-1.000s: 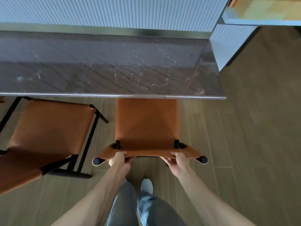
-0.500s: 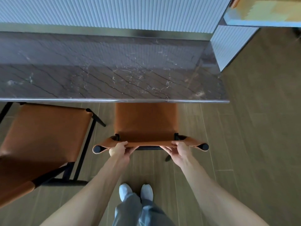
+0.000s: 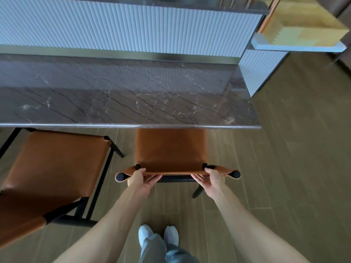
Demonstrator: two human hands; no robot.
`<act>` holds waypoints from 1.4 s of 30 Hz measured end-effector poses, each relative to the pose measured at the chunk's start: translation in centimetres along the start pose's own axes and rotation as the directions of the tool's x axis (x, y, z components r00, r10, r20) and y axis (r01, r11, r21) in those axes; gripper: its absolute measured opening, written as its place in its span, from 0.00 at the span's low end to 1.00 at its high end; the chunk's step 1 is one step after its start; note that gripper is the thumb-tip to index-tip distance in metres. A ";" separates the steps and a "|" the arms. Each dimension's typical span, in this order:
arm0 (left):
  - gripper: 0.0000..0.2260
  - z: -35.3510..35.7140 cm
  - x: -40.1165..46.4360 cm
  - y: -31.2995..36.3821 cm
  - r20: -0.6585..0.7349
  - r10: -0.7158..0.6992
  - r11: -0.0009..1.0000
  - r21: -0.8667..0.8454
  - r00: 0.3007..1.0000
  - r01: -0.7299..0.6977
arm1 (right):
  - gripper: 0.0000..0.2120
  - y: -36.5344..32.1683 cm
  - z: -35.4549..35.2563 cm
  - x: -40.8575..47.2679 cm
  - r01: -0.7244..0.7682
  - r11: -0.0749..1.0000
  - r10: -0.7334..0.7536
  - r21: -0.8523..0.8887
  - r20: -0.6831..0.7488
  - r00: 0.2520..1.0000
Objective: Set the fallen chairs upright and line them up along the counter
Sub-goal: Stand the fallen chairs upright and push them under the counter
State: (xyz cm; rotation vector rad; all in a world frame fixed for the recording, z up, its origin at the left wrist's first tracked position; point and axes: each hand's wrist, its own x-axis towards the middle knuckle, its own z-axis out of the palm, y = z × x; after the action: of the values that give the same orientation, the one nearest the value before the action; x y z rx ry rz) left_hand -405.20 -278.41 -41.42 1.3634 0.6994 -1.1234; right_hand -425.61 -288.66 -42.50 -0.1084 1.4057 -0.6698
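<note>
Left hand (image 3: 141, 180) and right hand (image 3: 211, 179): each grasps the top edge of the chair (image 3: 171, 149) backrest, thumb over the leather, fingers curled under it, the two hands set apart between the black rail ends. Chair: upright on the floor (image 3: 284, 168), straight ahead of the hands, front of its tan seat tucked under the edge of the desk (image 3: 133, 111). Second chair (image 3: 57, 164): tan leather, black frame, to the left of the left hand, near the first but not touching it, also at the desk edge.
</note>
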 end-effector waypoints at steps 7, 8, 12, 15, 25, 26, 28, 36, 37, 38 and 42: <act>0.18 -1.2 1.0 0.7 0.013 -0.002 0.996 -0.089 1.000 0.003 | 0.17 -0.5 0.6 0.6 0.009 1.000 -0.009 0.013 -0.035 0.999; 0.18 -0.9 1.1 0.9 0.012 -0.007 0.996 -0.092 1.000 0.008 | 0.17 -0.5 1.0 0.8 0.004 1.000 -0.004 0.004 -0.041 0.999; 0.17 -0.9 1.1 1.0 0.062 0.008 0.995 -0.099 0.998 -0.001 | 0.17 -0.5 1.3 1.2 0.027 1.000 -0.028 -0.015 -0.023 0.999; 0.15 -1.6 0.5 0.8 0.151 0.036 0.997 -0.072 0.988 -0.026 | 0.15 -0.5 0.9 0.8 0.049 0.998 -0.048 -0.035 0.023 0.999; 0.12 -7.1 -6.2 4.8 0.273 0.238 0.880 0.345 0.932 -0.326 | 0.16 5.7 5.0 -7.7 0.177 0.841 -0.082 -0.511 0.202 0.976; 0.10 -8.0 -7.2 5.6 0.325 0.297 0.849 0.341 0.898 -0.404 | 0.17 6.7 6.0 -9.1 0.260 0.834 -0.132 -0.487 0.281 0.951; 0.10 -10.9 -9.5 7.5 0.419 0.416 0.753 0.339 0.807 -0.564 | 0.18 8.8 7.9 -12.9 0.455 0.773 -0.249 -0.442 0.447 0.859; 0.12 -31.0 -16.7 12.8 0.471 0.714 0.462 0.240 0.518 -0.854 | 0.16 22.8 11.8 -29.0 0.823 0.522 -0.481 -0.225 0.719 0.501; 0.13 -34.3 -17.6 13.2 0.456 0.726 0.457 0.242 0.516 -0.856 | 0.16 25.3 11.7 -30.7 0.828 0.519 -0.488 -0.212 0.722 0.490; 0.13 -36.9 -18.2 13.6 0.437 0.739 0.457 0.235 0.513 -0.858 | 0.16 27.3 11.6 -32.0 0.828 0.521 -0.492 -0.206 0.720 0.489; 0.16 -46.6 -20.6 15.7 0.364 0.777 0.455 0.241 0.514 -0.858 | 0.18 34.3 12.4 -36.3 0.818 0.524 -0.481 -0.236 0.711 0.513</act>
State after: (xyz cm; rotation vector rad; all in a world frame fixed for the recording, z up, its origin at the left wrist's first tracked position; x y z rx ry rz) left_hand -388.34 -231.28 -23.01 1.6122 -0.4177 -0.5601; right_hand -402.03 -246.84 -24.03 -1.3309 0.8624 -0.7616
